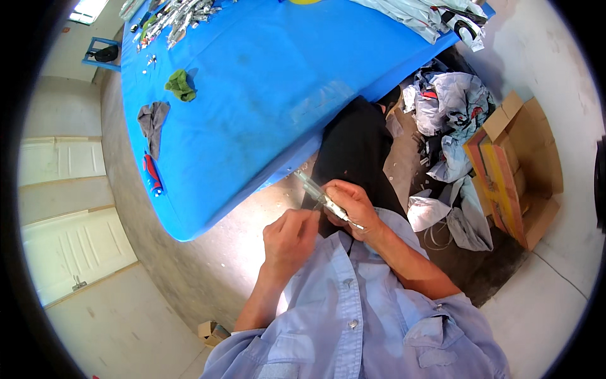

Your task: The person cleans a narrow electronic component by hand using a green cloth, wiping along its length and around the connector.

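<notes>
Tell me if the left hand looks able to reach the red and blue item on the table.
Probably yes, perhaps with a lean: nothing visible stands between the left hand and the red and blue item near the edge of the table.

On the blue-covered table (233, 136) I see a crumpled green cloth (180, 86) and, near it, a grey cloth (153, 123); an open cardboard box (499, 183) sits beside heaped plastic bags (457, 101). White doors (76, 246) stand opposite.
</notes>
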{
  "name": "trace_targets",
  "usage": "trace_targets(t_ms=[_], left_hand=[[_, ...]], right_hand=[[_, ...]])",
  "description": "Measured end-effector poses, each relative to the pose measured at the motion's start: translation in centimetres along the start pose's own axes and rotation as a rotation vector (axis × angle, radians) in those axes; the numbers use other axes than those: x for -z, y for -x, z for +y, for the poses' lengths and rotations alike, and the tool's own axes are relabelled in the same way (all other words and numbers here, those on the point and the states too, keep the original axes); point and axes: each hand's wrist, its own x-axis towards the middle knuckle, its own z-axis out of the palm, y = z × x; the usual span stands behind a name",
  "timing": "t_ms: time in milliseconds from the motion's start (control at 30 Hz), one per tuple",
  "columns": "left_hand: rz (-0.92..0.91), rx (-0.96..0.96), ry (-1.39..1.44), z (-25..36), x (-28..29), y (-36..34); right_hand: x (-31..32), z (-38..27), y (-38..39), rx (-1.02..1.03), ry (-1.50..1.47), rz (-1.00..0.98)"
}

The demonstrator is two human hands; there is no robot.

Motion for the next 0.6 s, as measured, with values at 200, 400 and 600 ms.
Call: trace_targets(t_ms=[200, 400, 600], left_hand=[[0.031, 0.009, 0.005, -0.4, 0.7, 0.3], [0.064, 0.052, 0.021, -1.9, 0.3, 0.1], [0.093, 0.125, 0.064, -2.5, 0.5, -0.3]], right_hand=[[0.4, 0.3, 0.0, 0.0, -0.101, -0.035], [1.2, 0.6, -0.1, -0.002, -0.16, -0.174], [0.7, 0.9, 0.0, -0.025, -0.141, -0.112]])
